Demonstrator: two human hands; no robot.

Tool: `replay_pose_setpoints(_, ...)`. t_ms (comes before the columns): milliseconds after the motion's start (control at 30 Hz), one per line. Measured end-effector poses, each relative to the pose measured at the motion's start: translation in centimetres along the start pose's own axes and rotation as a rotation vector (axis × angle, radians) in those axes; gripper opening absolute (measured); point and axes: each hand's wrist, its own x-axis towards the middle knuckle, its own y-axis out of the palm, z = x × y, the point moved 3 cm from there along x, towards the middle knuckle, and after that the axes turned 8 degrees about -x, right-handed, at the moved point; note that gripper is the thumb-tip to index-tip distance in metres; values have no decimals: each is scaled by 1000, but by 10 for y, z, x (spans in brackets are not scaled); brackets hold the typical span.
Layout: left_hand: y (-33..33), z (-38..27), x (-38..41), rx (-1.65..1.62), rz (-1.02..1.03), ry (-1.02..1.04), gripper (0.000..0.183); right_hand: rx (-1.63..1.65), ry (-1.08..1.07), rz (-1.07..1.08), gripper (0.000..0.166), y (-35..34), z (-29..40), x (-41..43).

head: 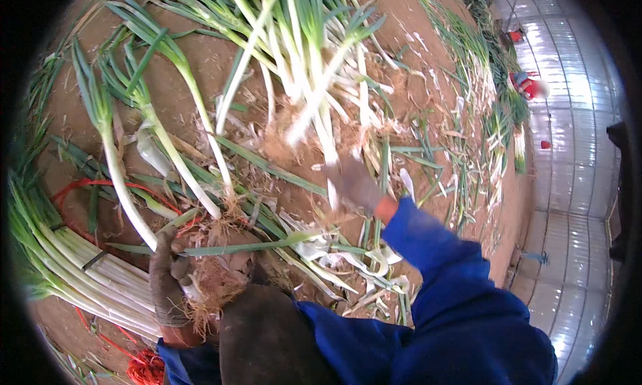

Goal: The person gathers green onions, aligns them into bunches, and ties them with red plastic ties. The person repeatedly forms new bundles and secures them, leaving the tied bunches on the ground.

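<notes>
My left hand, in a soiled glove, is closed around the white stalk of a long green onion. Its leaves point up and to the left, while a root tuft shows beside my fingers. My right hand, also gloved and blurred by motion, is at the lower white end of another green onion; whether its fingers grip the stalk is unclear. Beyond it lies a loose heap of green onions with roots toward me. Two single green onions lie between my left hand and the heap.
A bundle of green onions with a dark band lies at left. Red twine is balled beside my left sleeve. Peeled skins and leaves litter the soil. At far right, a person is near more onions.
</notes>
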Motion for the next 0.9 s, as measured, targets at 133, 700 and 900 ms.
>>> replay_pose_setpoints(133,-17,6,4,124,-66,39,27,-80,-54,-33,44,25,19,-46)
replay_pose_setpoints(700,22,6,-10,212,-108,-11,23,693,251,-63,38,1,21,102)
replay_pose_setpoints(900,4,25,-5,96,-17,-176,26,628,395,-269,23,-40,-43,79)
